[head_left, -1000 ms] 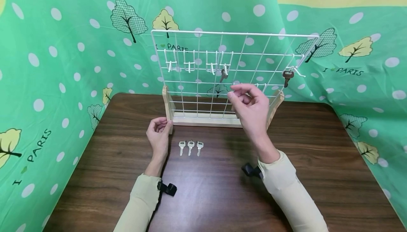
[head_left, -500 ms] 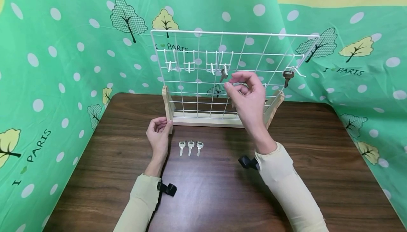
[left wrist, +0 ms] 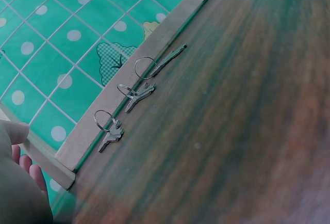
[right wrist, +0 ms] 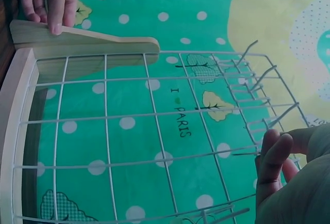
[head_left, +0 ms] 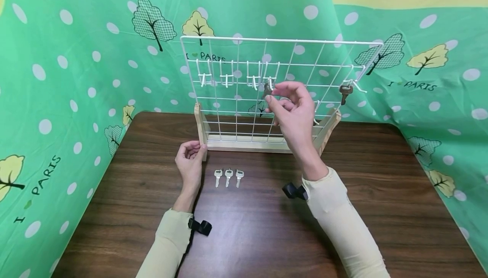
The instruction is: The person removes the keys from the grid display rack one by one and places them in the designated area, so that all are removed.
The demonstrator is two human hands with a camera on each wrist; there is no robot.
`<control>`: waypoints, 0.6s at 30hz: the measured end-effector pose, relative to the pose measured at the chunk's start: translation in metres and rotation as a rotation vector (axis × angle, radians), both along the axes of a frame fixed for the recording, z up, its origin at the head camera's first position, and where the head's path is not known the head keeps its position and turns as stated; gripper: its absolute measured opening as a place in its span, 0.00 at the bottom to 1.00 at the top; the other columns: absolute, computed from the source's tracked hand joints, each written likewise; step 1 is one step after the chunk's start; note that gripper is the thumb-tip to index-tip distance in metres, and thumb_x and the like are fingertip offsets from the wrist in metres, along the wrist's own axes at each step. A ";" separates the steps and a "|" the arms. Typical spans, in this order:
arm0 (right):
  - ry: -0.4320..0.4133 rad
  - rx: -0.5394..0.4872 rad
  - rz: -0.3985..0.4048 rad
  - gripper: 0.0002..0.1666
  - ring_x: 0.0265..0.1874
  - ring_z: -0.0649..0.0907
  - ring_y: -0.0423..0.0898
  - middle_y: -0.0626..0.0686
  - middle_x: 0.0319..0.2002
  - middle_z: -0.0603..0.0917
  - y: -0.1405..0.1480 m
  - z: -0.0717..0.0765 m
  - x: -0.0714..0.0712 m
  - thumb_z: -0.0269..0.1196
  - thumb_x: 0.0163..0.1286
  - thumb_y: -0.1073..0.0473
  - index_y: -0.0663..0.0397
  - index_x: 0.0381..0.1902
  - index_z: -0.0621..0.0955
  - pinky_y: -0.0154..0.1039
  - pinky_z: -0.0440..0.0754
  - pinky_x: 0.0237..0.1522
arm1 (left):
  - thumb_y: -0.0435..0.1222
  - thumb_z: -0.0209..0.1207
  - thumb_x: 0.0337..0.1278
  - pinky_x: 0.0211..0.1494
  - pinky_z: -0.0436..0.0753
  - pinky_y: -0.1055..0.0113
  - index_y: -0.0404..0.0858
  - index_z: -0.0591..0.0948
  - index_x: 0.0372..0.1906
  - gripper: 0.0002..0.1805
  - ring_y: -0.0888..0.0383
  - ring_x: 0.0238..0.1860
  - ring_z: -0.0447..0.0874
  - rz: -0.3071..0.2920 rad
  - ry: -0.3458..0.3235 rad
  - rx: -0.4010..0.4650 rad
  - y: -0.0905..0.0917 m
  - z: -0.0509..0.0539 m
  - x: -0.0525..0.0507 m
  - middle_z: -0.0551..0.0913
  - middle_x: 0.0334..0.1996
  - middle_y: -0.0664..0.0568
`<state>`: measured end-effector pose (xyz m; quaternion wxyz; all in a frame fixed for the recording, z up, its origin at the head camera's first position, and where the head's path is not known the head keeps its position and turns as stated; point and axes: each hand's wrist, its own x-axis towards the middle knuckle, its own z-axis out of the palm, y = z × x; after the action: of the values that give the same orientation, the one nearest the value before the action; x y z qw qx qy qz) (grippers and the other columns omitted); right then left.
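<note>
My right hand (head_left: 295, 110) is raised at the white wire grid rack (head_left: 282, 40), its thumb and fingertips at a dark key (head_left: 268, 89) on the fourth hook from the left. The fingers pinch this key and partly cover it. In the right wrist view the key's thin blade (right wrist: 245, 154) sticks out beside the curled fingers. My left hand (head_left: 189, 163) grips the wooden side support (head_left: 201, 125) at the rack's left end, thumb in front. Three silver keys (head_left: 228, 177) with rings lie in a row on the table before the rack.
A second dark key (head_left: 345, 93) hangs on a hook at the rack's right end. Several white hooks (head_left: 226, 79) line the upper left of the grid. A green printed cloth (head_left: 95, 66) stands behind the dark wooden table (head_left: 244, 235).
My right hand has moved up and slightly left, and its fingertips have come onto the hanging dark key. The left hand and the three silver keys have stayed in place.
</note>
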<state>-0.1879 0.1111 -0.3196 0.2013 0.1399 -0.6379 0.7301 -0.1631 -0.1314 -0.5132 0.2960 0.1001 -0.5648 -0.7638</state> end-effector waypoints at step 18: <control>0.004 -0.066 0.041 0.18 0.22 0.86 0.40 0.49 0.35 0.91 -0.003 0.005 0.004 0.66 0.74 0.78 0.52 0.52 0.84 0.29 0.75 0.17 | 0.18 0.73 0.58 0.43 0.84 0.75 0.18 0.82 0.46 0.14 0.63 0.37 0.84 -0.003 0.002 0.001 0.000 0.001 0.001 0.85 0.35 0.53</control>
<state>-0.1844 0.1085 -0.3147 0.1920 0.1479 -0.6100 0.7544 -0.1625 -0.1314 -0.5123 0.2956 0.0985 -0.5642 -0.7646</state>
